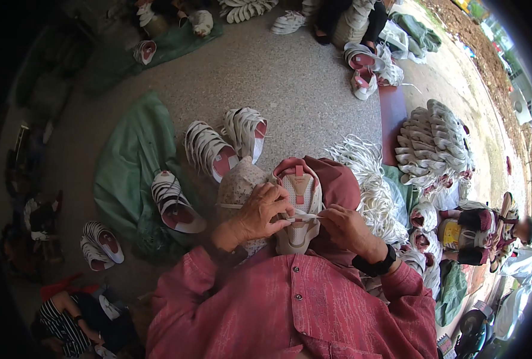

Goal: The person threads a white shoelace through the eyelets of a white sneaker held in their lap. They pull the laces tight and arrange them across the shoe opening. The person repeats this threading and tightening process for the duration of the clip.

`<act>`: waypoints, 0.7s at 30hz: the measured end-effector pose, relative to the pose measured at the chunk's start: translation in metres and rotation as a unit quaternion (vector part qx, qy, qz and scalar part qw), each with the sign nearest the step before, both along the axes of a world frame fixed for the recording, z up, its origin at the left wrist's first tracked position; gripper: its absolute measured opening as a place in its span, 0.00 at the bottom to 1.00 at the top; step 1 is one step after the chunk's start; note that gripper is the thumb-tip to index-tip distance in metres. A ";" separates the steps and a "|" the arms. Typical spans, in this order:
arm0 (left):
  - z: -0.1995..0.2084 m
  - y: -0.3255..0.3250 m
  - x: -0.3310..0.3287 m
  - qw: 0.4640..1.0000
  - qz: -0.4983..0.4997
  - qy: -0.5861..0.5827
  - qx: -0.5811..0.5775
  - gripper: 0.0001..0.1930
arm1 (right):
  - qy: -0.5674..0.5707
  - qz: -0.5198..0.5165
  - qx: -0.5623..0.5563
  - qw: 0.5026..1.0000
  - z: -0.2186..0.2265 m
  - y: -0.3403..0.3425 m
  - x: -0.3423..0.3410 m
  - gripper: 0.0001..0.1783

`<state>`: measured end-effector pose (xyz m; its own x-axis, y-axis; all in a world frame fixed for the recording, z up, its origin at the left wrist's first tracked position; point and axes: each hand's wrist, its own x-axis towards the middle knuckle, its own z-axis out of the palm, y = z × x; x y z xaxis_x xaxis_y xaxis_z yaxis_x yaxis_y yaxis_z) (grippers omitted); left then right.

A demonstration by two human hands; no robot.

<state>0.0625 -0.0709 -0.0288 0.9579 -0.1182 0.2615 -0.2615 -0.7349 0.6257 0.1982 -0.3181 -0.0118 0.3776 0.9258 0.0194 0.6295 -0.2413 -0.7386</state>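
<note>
A beige shoe upper [293, 242] with a pink lining and a perforated tongue lies in my lap, its toe toward my body. Across its front runs a white shoelace [305, 216]. My left hand [257, 214] is closed at the upper's left side, thumb and fingers pinching the lace. On the other side, my right hand [351, 228] pinches the lace near its thumb and forefinger. The lace lies over the lower eyelet area; its ends are hard to make out. My right wrist wears a black watch [376, 261].
Past my right hand lies a heap of loose white laces [367, 185], with a big pile of stacked uppers [433, 143] beyond. Stacked uppers [209, 146] stand ahead on the floor. A green cloth [137, 155] lies at left. Other people sit around, one at far right [481, 233].
</note>
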 end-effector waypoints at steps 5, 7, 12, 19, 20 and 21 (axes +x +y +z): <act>-0.005 0.000 0.001 1.000 0.002 -0.003 -0.023 0.13 | 0.235 0.090 0.004 0.968 0.039 0.015 -0.003 0.09; -0.008 0.001 0.002 1.000 -0.001 -0.008 -0.029 0.12 | 0.324 0.044 -0.010 0.945 0.047 0.024 -0.006 0.10; -0.010 0.002 0.005 0.998 0.003 -0.006 -0.058 0.09 | 0.278 -0.108 -0.060 0.953 0.047 0.038 0.018 0.15; -0.014 -0.005 0.003 0.998 0.041 0.004 -0.045 0.11 | 0.020 -0.111 -0.055 0.992 0.034 0.029 0.033 0.12; -0.011 -0.006 0.005 0.998 0.044 0.005 -0.042 0.12 | -0.029 -0.116 -0.052 0.992 0.030 0.027 0.033 0.12; -0.006 -0.007 0.006 0.998 0.050 0.008 -0.044 0.14 | -0.078 -0.120 -0.049 0.989 0.022 0.024 0.034 0.11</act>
<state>0.0681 -0.0778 -0.0351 0.9680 0.0003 0.2511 -0.1793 -0.6993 0.6920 0.2324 -0.2940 0.0102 0.5862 0.8101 0.0097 0.6496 -0.4629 -0.6031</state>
